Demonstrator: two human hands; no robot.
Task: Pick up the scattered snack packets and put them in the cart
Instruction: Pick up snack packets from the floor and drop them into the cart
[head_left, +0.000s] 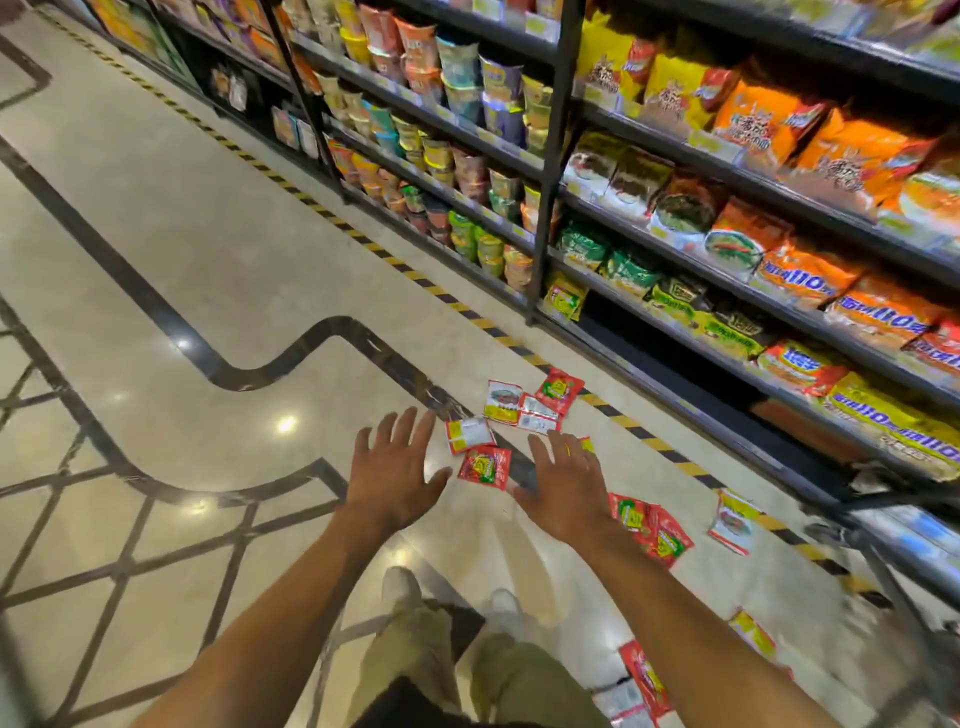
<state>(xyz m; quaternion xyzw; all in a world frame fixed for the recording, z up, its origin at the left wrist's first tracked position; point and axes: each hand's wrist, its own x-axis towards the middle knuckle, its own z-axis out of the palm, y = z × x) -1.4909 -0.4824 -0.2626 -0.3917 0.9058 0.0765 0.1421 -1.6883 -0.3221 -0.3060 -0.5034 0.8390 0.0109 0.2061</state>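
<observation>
Supermarket aisle, seen on my remote head-camera feed: the left hand (397, 467) and the right hand (563, 488) hovered over the floor, fingers spread and straight, holding nothing. One red packet (484, 466) lay between them. More snack packets (537, 415) lay scattered just ahead, beside the striped floor tape (631, 423), and to the right near my subject's feet, below stocked shelves (552, 156).

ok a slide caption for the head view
Both open, left hand and right hand hover over snack packets scattered on floor by shelves
</observation>
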